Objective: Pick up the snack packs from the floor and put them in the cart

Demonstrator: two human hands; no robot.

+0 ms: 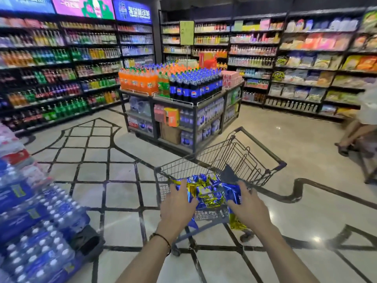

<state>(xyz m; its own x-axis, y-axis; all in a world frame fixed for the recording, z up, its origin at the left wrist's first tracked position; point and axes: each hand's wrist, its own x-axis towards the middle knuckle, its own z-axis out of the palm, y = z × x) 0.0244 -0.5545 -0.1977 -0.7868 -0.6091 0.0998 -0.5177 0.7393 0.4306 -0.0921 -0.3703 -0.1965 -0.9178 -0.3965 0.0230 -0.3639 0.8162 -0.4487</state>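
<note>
Shelf labels (pixel 306 64) blurred, person (pixel 365 111) cut off at right edge, packs (pixel 210 193) partly hidden under 2 hands (pixel 179 203), water stacks (pixel 30 231) cropped left

Bare forearms, a thin dark cord bracelet (pixel 163 240) on the left wrist.

The shiny floor (pixel 306 152) has black lines. A cart (pixel 240 158) stands at lower middle, water packs (pixel 34 221) at lower left.

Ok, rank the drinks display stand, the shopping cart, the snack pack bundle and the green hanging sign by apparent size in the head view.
1. drinks display stand
2. shopping cart
3. snack pack bundle
4. green hanging sign

The sign hangs farther back, so its true size against the bundle is unsure.
</note>
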